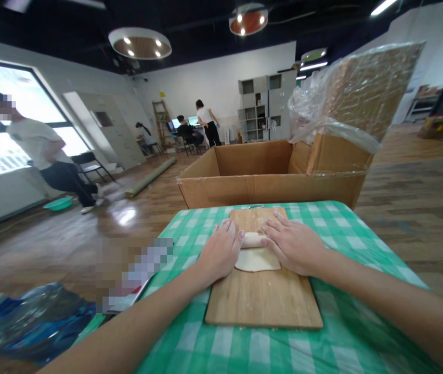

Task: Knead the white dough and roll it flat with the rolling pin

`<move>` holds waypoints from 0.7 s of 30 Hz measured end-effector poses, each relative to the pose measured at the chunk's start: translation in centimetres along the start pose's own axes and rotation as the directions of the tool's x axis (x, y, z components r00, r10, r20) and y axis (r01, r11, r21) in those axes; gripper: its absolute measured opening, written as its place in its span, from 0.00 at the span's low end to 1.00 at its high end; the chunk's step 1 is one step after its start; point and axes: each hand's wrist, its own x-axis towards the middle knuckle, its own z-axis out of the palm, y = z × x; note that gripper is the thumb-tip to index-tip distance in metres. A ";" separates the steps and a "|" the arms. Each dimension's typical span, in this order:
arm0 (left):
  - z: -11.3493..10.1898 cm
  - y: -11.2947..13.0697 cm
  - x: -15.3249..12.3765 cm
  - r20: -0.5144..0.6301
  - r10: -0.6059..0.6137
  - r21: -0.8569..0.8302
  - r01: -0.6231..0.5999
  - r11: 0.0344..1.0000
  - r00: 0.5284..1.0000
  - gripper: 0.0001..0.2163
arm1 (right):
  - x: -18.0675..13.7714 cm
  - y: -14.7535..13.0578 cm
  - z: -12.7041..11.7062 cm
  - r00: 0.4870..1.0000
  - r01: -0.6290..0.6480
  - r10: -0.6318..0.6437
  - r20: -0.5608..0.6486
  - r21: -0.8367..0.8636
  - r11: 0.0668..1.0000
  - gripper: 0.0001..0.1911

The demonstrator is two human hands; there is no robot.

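Observation:
A flat sheet of pale dough (258, 261) lies on a wooden cutting board (264, 304), its far part forming a pale roll (253, 240) that runs crosswise. My left hand (223, 249) rests over the roll's left end, fingers stretched forward. Over the right end, my right hand (294, 244) lies palm down with its fingers spread. Both palms hide the ends of the roll, and whether anything is inside it cannot be seen. White specks like flour dot the board's far part.
A green checked tablecloth (354, 254) covers the table. Beyond its far edge stands a large open cardboard box (276, 189) with plastic wrap. A big water bottle (34, 322) is at the lower left. One person (46, 145) walks at left; several others are at the back.

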 end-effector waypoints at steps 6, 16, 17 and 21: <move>1.4 -1.8 3.3 0.037 0.074 0.043 -0.076 0.996 0.997 0.19 | 3.2 2.3 0.7 0.997 0.003 -0.004 0.077 0.007 1.000 0.28; 1.1 -2.5 6.4 0.024 0.088 -0.027 -0.087 0.996 0.996 0.16 | 4.7 3.7 1.5 0.975 -0.125 0.124 0.187 -0.007 0.992 0.27; 1.1 -2.3 5.9 0.018 0.090 -0.030 -0.089 0.996 0.996 0.15 | 4.5 3.3 1.3 0.974 -0.126 0.128 0.188 -0.023 0.992 0.27; 0.5 -1.5 2.8 -0.012 0.108 -0.040 -0.109 0.993 0.994 0.17 | 2.2 0.7 0.2 0.976 -0.184 0.191 0.108 -0.071 0.980 0.34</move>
